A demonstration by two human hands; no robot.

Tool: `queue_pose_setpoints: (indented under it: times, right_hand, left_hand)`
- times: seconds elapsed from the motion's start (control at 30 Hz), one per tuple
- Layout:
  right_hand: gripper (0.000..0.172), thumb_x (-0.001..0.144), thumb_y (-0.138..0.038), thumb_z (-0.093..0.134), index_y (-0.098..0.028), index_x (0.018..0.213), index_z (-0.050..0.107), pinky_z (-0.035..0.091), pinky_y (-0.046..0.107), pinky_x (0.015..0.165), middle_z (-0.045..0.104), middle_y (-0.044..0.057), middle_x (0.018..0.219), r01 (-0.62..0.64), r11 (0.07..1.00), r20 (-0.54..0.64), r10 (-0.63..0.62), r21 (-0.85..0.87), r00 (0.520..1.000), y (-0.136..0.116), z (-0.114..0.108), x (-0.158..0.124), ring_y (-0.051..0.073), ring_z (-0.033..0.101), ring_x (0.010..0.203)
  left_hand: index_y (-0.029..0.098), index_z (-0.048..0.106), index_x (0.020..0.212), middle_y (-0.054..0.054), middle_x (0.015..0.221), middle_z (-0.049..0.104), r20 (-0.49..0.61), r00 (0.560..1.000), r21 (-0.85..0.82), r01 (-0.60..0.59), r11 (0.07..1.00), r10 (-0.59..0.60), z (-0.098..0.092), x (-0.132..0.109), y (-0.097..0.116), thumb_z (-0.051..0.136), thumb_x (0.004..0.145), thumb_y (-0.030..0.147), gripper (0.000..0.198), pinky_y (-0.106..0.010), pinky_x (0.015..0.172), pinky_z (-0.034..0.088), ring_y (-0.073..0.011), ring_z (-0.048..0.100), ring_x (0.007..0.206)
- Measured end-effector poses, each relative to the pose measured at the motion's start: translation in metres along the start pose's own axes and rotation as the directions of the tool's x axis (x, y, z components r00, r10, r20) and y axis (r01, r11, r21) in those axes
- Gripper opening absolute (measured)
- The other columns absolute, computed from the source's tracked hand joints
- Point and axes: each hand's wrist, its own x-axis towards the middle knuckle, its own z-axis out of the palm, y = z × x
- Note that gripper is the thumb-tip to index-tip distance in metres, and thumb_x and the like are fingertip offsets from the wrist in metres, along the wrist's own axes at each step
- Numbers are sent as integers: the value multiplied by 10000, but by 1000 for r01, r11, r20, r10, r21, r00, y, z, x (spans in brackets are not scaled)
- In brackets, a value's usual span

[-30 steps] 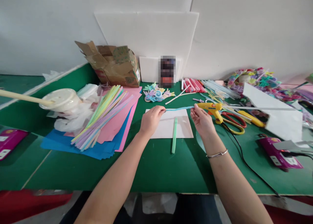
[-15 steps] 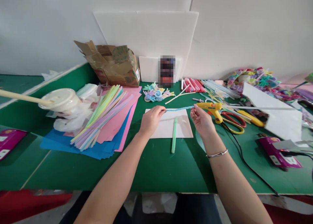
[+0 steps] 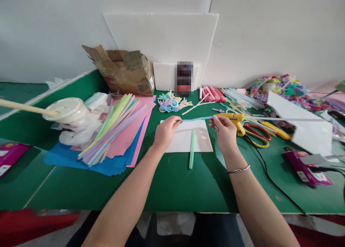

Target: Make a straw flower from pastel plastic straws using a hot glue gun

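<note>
A light blue pipe cleaner [image 3: 196,119] stretches nearly level between my two hands. My left hand [image 3: 167,132] pinches its left end, and the fingers of my right hand [image 3: 225,130] are closed on its right end. Below it lies a white sheet [image 3: 176,141] on the green table. A pale green strip [image 3: 192,150], perhaps a bundle of pipe cleaners, rests partly on that sheet and points toward me. Just beyond my right hand is a yellow glue gun [image 3: 237,123], partly covered by the hand.
Left, a bundle of pastel pipe cleaners [image 3: 113,132] lies on coloured sheets [image 3: 94,166]. A cardboard box [image 3: 126,72] stands behind. Small twisted pieces [image 3: 172,102] lie at the back middle. Right are red-and-yellow-handled scissors [image 3: 260,133], a black cord [image 3: 262,160] and a purple power strip [image 3: 302,168].
My right hand has turned slightly and shifted a little to the right along the pipe cleaner's end. My left hand has barely moved, still pinching the other end.
</note>
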Motion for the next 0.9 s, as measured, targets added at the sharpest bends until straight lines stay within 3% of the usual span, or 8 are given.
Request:
queue_pose_setpoints:
  times: [0.13,0.33,0.57,0.9]
  right_hand:
    - [291,529,-361,825,-183,653,632,556,225,610,634,-33,622,59,998,2,-59,-13,998,0,1,-1,99,627,634]
    - [268,560,-368,803,-198,658,620,537,221,592,630,-42,625,131,991,20,-131,-31,991,-2,2,-3,98,621,630]
    - [300,526,-383,813,-190,631,609,483,200,498,655,-16,630,-68,997,6,68,-24,998,-4,0,-1,110,616,611]
    - [251,524,-346,792,-185,627,630,461,196,474,670,-4,608,-134,991,38,134,-9,990,-6,1,-2,108,593,578]
  left_hand:
    - [200,600,811,3,812,712,-7,998,-145,62,988,-64,3,2,-1,550,831,119,97,-219,682,479,-127,664,744]
    - [185,583,755,1,697,700,50,971,-396,236,887,-235,7,4,-5,559,811,137,78,-217,616,500,-139,682,679]
    - [216,611,778,8,780,712,40,994,-132,103,986,-99,0,2,-3,562,828,179,79,-218,647,457,-134,655,723]
    - [208,586,813,-1,805,695,47,996,32,70,997,-72,-1,2,-5,530,854,168,80,-213,598,406,-138,630,704]
